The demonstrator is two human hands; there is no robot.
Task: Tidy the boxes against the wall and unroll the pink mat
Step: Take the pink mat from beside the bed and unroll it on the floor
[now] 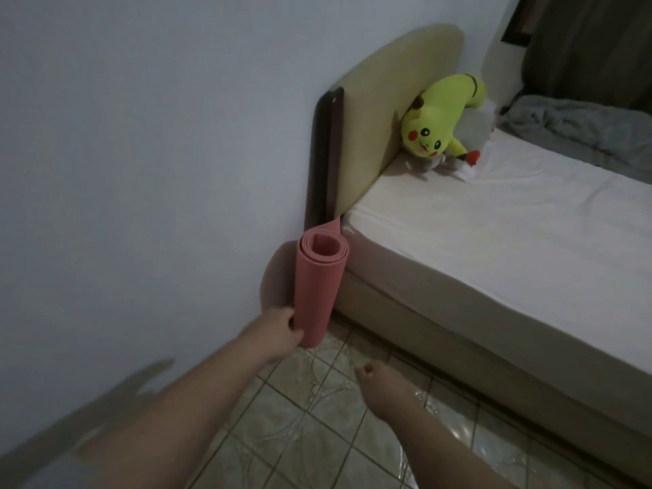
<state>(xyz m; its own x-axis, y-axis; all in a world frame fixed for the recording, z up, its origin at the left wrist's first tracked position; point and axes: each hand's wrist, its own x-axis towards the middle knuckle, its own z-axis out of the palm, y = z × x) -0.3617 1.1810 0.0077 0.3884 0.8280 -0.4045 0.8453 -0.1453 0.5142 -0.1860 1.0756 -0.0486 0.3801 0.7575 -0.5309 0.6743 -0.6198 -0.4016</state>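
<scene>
The pink mat [319,284] is rolled up and stands nearly upright in the corner between the white wall and the bed. My left hand [278,333] grips its lower end from the left side. My right hand [379,386] hovers lower right of the roll, apart from it, with fingers loosely curled and nothing in them. No boxes are in view.
A bed [494,224] with a white sheet fills the right side, with a beige headboard [388,111] against the wall. A yellow plush toy [437,121] and a grey blanket [578,125] lie on it. The tiled floor [317,435] runs below my arms.
</scene>
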